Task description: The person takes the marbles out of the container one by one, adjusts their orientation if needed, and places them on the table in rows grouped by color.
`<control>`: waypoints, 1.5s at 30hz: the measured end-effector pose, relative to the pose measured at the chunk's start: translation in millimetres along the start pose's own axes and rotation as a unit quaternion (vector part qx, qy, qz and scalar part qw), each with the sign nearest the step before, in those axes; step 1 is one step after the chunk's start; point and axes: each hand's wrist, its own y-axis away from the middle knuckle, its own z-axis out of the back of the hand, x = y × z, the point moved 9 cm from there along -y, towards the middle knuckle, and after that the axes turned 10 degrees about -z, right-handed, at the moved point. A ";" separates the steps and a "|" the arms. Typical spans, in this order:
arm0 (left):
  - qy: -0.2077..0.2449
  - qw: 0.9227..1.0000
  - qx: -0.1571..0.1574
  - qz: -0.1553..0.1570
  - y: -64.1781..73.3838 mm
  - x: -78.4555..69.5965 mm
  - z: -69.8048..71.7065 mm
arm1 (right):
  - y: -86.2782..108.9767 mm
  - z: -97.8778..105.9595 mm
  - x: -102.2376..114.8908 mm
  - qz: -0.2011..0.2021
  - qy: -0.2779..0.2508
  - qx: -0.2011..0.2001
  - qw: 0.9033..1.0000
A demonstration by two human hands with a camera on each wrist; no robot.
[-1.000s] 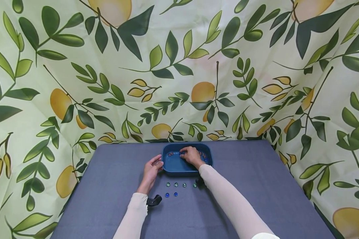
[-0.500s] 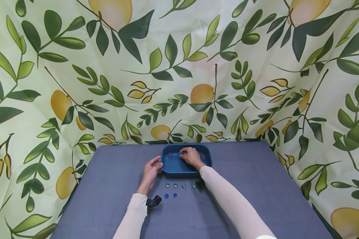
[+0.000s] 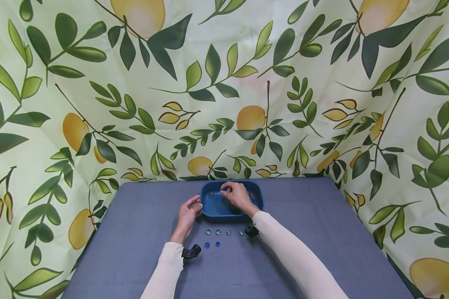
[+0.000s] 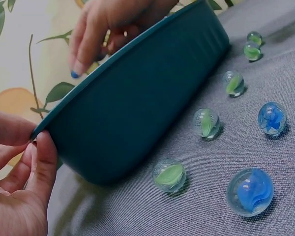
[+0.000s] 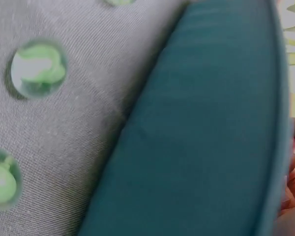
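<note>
A teal-blue plastic tub point(image 3: 224, 218) stands near the table's far edge. My left hand point(image 3: 186, 216) pinches its left rim between thumb and fingers, plain to see in the left wrist view. Over the inside of the tub, my right hand point(image 3: 236, 196) holds a small blue marble point(image 4: 74, 74) at its fingertips. Reddish-brown marbles point(image 3: 211, 194) lie at the tub's left back, and more small marbles point(image 3: 251, 196) at its right, partly behind the right hand. In the right wrist view the tub's wall hides most of the fingers.
In front of the tub, a row of several clear marbles with green swirls point(image 3: 218, 232) lies on the grey cloth point(image 3: 142, 216). Two blue marbles point(image 3: 207, 245) sit nearer. A leaf-and-fruit patterned curtain point(image 3: 194, 124) surrounds the table at the back and sides.
My right hand has risen a little from the tub's floor and shifted slightly left, with the blue marble at its fingertips. The left hand stays at the rim.
</note>
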 end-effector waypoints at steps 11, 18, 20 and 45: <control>0.003 1.000 -0.004 0.004 -1.1 1.8 1.6 | 24.7 24.5 14.5 0.007 -0.052 -0.016 0.999; 0.007 1.000 -0.003 -0.001 -1.1 1.1 1.2 | 44.0 36.1 21.5 0.035 -0.062 -0.034 0.997; 0.009 1.000 -0.003 -0.003 -1.0 0.8 1.1 | 50.3 37.9 22.5 0.041 -0.068 -0.033 0.996; 0.012 1.000 0.008 0.006 0.4 -2.9 -0.3 | 128.7 23.3 11.2 0.044 -0.104 0.009 0.994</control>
